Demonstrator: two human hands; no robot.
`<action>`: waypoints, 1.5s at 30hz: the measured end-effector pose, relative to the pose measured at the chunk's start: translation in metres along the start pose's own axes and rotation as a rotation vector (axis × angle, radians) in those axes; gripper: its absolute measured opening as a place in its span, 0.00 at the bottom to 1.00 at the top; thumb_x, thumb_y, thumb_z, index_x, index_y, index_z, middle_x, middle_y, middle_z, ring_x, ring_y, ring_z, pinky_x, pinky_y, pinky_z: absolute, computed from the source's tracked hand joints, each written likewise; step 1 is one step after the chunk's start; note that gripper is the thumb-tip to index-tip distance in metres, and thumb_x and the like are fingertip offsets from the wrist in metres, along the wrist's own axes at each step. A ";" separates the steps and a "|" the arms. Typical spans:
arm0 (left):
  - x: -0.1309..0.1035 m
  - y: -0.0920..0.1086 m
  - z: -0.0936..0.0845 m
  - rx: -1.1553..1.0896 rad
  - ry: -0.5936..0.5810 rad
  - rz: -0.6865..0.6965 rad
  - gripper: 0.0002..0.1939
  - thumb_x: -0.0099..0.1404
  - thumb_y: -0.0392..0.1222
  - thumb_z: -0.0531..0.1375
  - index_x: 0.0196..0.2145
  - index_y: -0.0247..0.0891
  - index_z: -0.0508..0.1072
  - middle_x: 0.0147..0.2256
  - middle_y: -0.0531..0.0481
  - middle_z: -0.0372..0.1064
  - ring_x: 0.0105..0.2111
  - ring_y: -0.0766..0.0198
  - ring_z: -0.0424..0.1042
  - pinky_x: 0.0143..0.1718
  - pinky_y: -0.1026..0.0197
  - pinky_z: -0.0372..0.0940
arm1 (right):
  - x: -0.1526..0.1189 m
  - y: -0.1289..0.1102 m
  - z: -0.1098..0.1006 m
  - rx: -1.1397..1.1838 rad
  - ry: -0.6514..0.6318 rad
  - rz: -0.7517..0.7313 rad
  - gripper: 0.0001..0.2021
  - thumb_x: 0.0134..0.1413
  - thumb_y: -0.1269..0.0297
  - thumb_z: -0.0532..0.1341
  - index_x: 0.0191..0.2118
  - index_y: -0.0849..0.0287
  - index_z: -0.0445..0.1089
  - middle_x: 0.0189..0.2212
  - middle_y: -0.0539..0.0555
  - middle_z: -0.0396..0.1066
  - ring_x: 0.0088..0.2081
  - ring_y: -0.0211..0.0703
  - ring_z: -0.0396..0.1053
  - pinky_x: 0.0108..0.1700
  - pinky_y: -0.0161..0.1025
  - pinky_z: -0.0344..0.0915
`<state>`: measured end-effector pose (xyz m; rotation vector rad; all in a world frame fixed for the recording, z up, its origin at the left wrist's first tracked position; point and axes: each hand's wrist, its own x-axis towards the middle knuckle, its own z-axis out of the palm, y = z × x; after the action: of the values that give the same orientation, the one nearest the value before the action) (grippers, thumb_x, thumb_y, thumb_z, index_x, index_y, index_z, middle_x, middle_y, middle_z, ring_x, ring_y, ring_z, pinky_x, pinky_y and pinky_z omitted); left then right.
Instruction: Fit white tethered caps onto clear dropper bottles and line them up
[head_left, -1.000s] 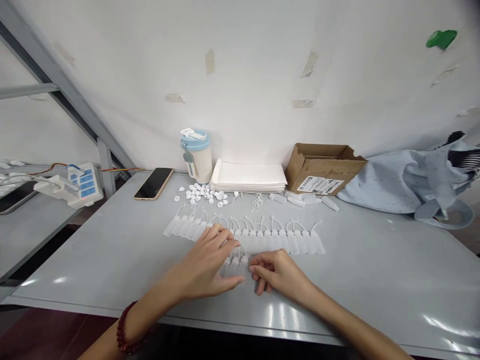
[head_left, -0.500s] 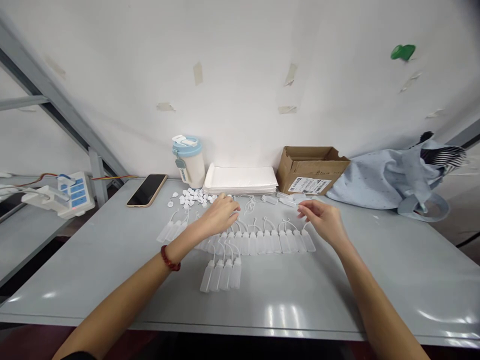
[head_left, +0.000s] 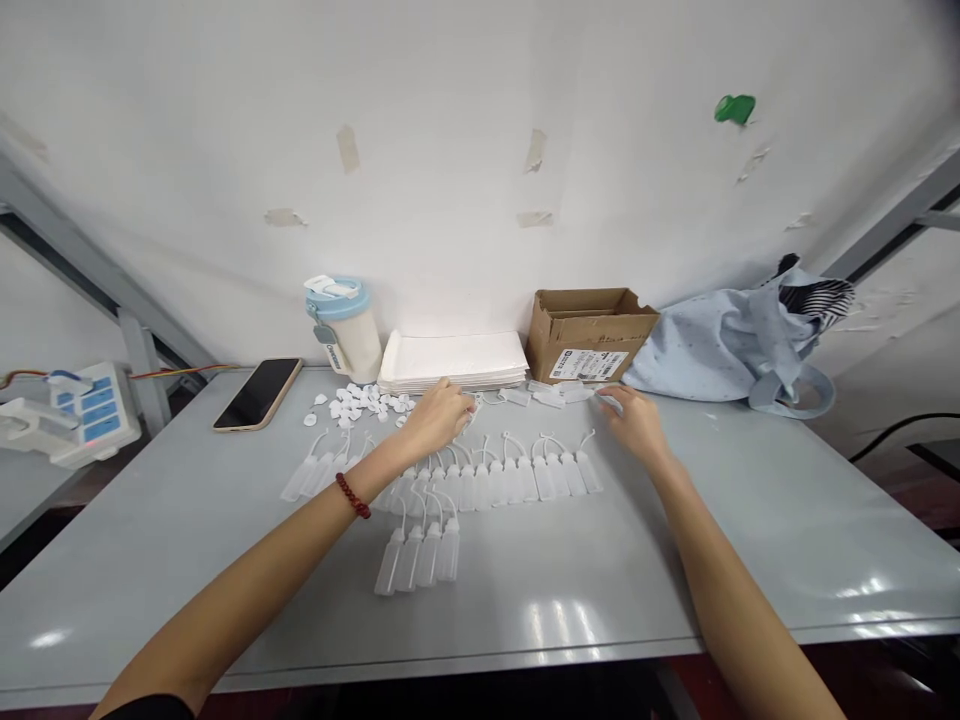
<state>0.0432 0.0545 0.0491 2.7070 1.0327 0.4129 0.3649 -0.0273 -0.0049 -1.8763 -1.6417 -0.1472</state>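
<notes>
My left hand (head_left: 441, 415) reaches over the table, its fingertips closed on a thin white cord loop (head_left: 478, 402). My right hand (head_left: 631, 420) is at the front of the cardboard box, fingers closed on the end of a small translucent bottle (head_left: 576, 392). Other loose bottles (head_left: 546, 397) lie beside it. Between my arms runs a row of translucent bottles with cord loops (head_left: 517, 482), partly hidden by my left forearm. Several more looped bottles (head_left: 418, 560) lie nearer me, and others (head_left: 307, 475) lie to the left.
White caps (head_left: 360, 402) are heaped before a blue-lidded cup (head_left: 345, 325). A phone (head_left: 259, 394) lies left of them. White envelopes (head_left: 454, 358) are stacked by the wall, next to the cardboard box (head_left: 589, 335). A pale blue bag (head_left: 705, 345) rests at right; a power strip (head_left: 94, 415) sits far left.
The view has swung to the right. My left fingertips have come to the cord loops, and my right hand has moved forward from above the table to the loose bottles.
</notes>
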 end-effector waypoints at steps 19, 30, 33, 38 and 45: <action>-0.016 -0.035 -0.035 -0.655 0.174 -0.524 0.12 0.50 0.46 0.62 0.22 0.33 0.78 0.22 0.47 0.74 0.21 0.65 0.67 0.20 0.67 0.56 | -0.002 0.003 0.014 -0.111 0.004 0.045 0.13 0.48 0.74 0.54 0.38 0.63 0.73 0.43 0.65 0.72 0.46 0.56 0.67 0.48 0.51 0.63; -0.055 -0.010 -0.032 -0.832 0.358 -0.546 0.14 0.50 0.48 0.65 0.29 0.34 0.78 0.29 0.47 0.76 0.28 0.64 0.71 0.26 0.65 0.64 | -0.006 -0.029 -0.001 -0.015 0.149 0.183 0.09 0.51 0.64 0.54 0.31 0.59 0.70 0.30 0.61 0.73 0.37 0.55 0.69 0.40 0.49 0.63; -0.064 -0.002 -0.029 -0.867 0.388 -0.527 0.13 0.49 0.47 0.66 0.28 0.35 0.77 0.29 0.47 0.76 0.30 0.62 0.73 0.31 0.64 0.68 | -0.010 -0.051 -0.008 0.067 0.204 0.172 0.10 0.52 0.60 0.55 0.37 0.60 0.68 0.34 0.61 0.73 0.39 0.54 0.69 0.42 0.50 0.64; -0.071 0.013 -0.020 -0.906 0.420 -0.422 0.09 0.52 0.44 0.66 0.28 0.35 0.76 0.30 0.48 0.75 0.32 0.61 0.74 0.34 0.61 0.71 | -0.025 -0.103 -0.013 0.405 0.114 0.117 0.12 0.54 0.58 0.59 0.42 0.56 0.65 0.39 0.57 0.72 0.39 0.47 0.70 0.41 0.44 0.68; -0.078 0.036 -0.007 -0.824 0.396 -0.261 0.03 0.58 0.39 0.63 0.30 0.37 0.76 0.32 0.49 0.75 0.31 0.64 0.73 0.33 0.63 0.71 | -0.057 -0.170 -0.020 0.909 -0.411 0.166 0.15 0.54 0.58 0.62 0.47 0.53 0.64 0.41 0.53 0.69 0.36 0.43 0.73 0.36 0.40 0.67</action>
<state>0.0071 -0.0241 0.0525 1.7723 0.9878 1.0716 0.2017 -0.0825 0.0491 -1.3396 -1.4111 0.9513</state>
